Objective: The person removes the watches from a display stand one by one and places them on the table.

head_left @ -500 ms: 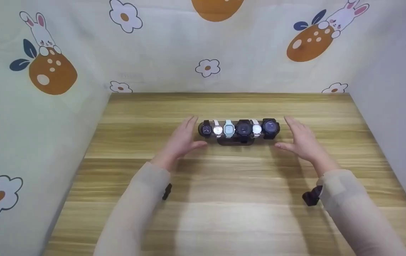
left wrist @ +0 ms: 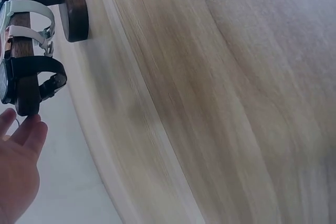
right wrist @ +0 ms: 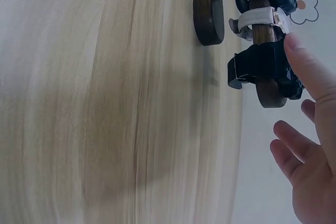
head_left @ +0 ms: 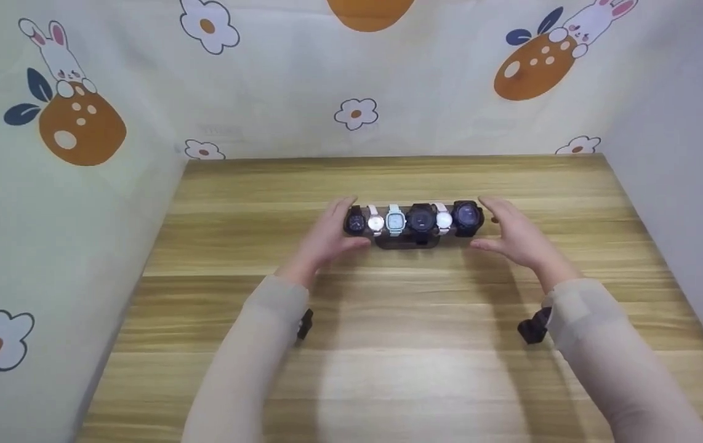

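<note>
A dark wooden watch stand point(head_left: 408, 244) stands on the table, its crossbar raised above a base. Strapped along the bar from left to right are a small black watch point(head_left: 356, 221), a white-strapped watch point(head_left: 375, 222), a mint-green square watch point(head_left: 395, 221), a black watch point(head_left: 421, 219), another white-strapped watch point(head_left: 443, 221) and a large black watch point(head_left: 467, 216). My left hand point(head_left: 330, 235) is at the left end, with fingertips right at the bar's end point(left wrist: 27, 98). Around the right end, my right hand point(head_left: 516, 237) spreads its thumb and fingers, apart from the bar's tip point(right wrist: 270, 95).
The wood-grain table point(head_left: 413, 369) meets a pale cloth backdrop point(head_left: 277, 104) printed with flowers, rabbits and oranges behind and on both sides. A dark device point(head_left: 534, 327) shows below the right cuff, and another point(head_left: 305, 324) beside the left cuff.
Both hands have moved inward, the left one rightward and the right one slightly leftward, closer to the ends of the watch stand. The stand stays in place while the head view shifts a little.
</note>
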Tool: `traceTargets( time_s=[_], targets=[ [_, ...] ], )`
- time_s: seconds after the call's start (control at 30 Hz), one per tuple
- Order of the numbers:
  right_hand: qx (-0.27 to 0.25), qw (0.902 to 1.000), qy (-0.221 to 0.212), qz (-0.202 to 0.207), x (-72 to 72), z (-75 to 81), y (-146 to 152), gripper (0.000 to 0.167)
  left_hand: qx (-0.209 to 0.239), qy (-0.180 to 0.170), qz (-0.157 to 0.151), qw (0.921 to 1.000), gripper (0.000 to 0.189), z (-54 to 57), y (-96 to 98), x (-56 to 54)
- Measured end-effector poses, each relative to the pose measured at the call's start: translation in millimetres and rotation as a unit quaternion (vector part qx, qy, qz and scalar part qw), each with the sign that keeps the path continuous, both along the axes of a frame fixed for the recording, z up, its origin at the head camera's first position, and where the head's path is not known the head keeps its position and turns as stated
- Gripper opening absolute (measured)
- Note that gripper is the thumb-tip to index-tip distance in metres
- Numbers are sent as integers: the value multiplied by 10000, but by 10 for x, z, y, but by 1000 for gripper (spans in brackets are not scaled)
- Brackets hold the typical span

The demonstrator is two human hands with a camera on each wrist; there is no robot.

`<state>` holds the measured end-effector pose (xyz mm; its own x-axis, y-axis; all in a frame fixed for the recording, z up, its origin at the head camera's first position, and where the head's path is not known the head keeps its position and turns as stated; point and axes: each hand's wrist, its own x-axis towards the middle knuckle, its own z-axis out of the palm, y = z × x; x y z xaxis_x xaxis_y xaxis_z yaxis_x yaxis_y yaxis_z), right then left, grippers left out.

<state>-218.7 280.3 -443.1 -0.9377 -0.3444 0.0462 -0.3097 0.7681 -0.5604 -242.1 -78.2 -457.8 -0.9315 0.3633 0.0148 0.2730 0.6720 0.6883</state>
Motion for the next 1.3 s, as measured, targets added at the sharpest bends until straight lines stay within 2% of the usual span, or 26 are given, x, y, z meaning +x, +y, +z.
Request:
traceTargets(
  time_s=[0.2,0.5,0.87,1.13,1.3],
  targets=[
    [-173,9998,-70,91,-28,-17,-49,87,-2,-22,-137,9999,88,-35,27,-21],
    [-82,9997,-221,25,-78,-6,-122,86,-62,34,-227,9997,77,-73,11,-58],
    [128,9997,-67,-186,-150,58,-144,77,-131,59,-191,9997,72,-1,39,-116],
    [151,9993,-290,-190,-168,7,-166,80,-339,157,-290,9989,70,-4,47,-105],
    [42,9991,-369,-183,-190,-2,-188,75,-394,102,-202,9990,70,-12,35,-103]
  ],
)
